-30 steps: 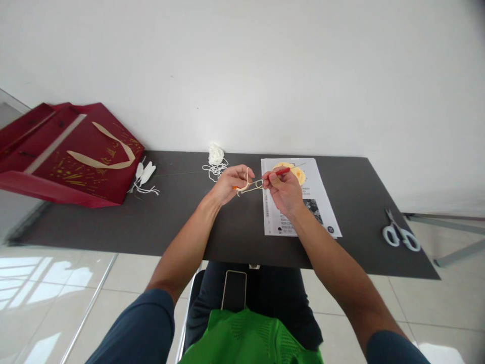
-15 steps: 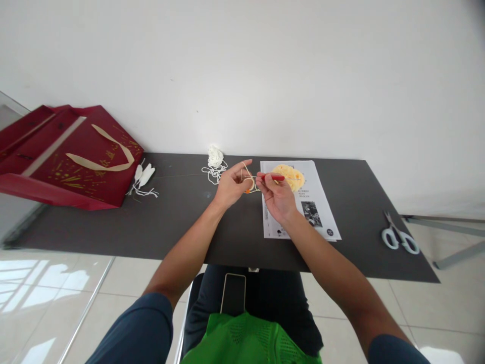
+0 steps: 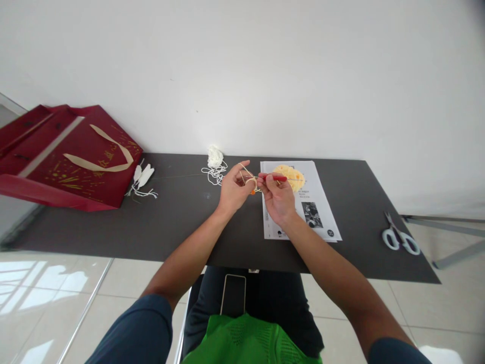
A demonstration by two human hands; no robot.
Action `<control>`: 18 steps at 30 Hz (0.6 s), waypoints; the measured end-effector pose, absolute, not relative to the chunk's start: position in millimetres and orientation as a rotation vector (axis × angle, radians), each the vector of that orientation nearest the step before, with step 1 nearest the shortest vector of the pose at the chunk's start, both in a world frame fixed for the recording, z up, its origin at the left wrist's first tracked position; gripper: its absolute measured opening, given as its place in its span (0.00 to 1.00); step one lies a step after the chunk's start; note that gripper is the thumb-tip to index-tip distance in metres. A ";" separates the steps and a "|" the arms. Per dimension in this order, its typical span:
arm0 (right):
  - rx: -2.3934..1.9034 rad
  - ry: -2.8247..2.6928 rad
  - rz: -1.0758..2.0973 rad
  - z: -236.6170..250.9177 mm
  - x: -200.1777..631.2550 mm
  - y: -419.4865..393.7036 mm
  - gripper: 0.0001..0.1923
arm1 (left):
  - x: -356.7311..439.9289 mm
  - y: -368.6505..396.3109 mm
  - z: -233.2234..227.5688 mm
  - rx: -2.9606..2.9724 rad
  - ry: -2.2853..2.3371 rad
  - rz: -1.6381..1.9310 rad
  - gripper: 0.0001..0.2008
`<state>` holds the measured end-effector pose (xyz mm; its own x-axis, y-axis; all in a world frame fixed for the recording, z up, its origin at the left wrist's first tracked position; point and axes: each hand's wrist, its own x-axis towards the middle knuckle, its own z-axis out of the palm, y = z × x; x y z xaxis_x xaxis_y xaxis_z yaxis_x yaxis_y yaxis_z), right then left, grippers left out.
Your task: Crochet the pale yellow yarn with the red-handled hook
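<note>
Table (image 3: 178, 227) dark, set against the wall. Red gift bag (image 3: 71, 156) at its far left, unmoved; printed sheet (image 3: 303, 202) near centre; scissors (image 3: 399, 236) far right. Left hand (image 3: 232, 188) above table centre, pinching cream yarn (image 3: 248, 178), forefinger now raised. Right hand (image 3: 278, 198), closer to the left than before, grips red crochet hook (image 3: 276, 178).

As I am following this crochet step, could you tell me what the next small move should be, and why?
Probably draw the red-handled hook back toward the right hand: its tip sits at the cream yarn looped over the left hand fingers, beside the small stitched piece.
</note>
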<state>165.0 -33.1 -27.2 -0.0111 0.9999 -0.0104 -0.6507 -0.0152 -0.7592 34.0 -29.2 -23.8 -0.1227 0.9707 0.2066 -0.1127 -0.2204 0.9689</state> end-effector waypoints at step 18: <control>-0.703 -0.841 1.257 -22.5 168.6 -37.3 0.12 | 32.9 -31.4 -20.0 1.198 1.145 1.610 0.25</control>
<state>168.6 -37.3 -22.5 0.0980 0.9833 0.1532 -0.5175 0.1818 -0.8362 32.9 -31.4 -20.0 -0.2243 0.9449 0.2384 -0.0847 -0.2626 0.9612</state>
